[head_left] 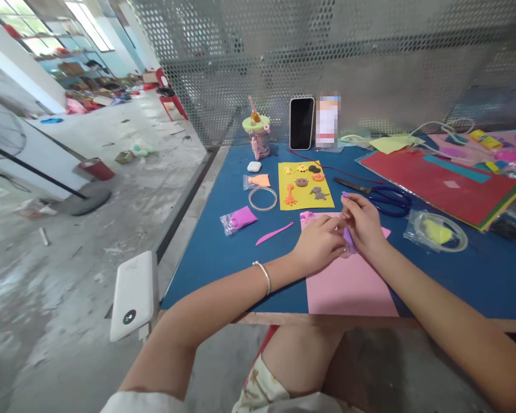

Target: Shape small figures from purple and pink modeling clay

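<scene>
Both my hands meet over a pink sheet (348,287) on the blue table (223,252). My left hand (320,244) is curled, fingers pinching at a small purple lump of clay (348,240) in a clear bag. My right hand (363,223) is closed round the same purple clay from the other side. A little purple bit (345,195) shows at my right fingertips. A small pink clay piece (306,216) lies on the sheet just beyond my left hand.
A yellow card (304,185) with clay animals, a pink plastic knife (274,233), a bagged magenta clay (241,219), a clear ring (262,198), scissors (382,196), a phone (301,123), a cup (258,135) and coloured sheets (442,183) lie around. A white power bank (134,295) hangs off the left edge.
</scene>
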Demonstrator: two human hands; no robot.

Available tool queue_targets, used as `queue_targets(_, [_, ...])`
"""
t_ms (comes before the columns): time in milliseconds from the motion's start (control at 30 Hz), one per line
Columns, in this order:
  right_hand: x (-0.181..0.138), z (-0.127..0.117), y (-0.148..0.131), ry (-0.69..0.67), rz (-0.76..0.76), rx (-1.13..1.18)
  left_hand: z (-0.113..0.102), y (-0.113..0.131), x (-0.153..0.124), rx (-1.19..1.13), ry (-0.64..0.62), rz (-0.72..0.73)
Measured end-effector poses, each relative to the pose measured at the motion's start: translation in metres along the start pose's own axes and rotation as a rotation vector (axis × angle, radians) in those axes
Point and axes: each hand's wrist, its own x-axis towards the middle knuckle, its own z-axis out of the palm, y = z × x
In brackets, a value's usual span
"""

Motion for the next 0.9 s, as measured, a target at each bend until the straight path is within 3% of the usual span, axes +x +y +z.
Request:
queue_targets(267, [-0.001, -0.001, -0.001, -0.02, -0.046, -0.049, 0.003, 0.006, 0.001, 0.202, -0.053, 0.067])
queue_targets(500, [-0.003, 0.002, -0.004, 0.005, -0.028, 0.003, 0.003, 0.004, 0.001, 0.122, -0.038, 0.049])
queue_targets(667, [-0.001, 0.0, -0.007, 0.036, -0.024, -0.021, -0.001, -0.002, 0.001, -0.066, 0.051, -0.02])
queue_targets(900, [0.004, -0.008, -0.001, 0.033, -0.044, -0.053, -0.007, -0.016, 0.002, -0.281, 0.311, -0.206])
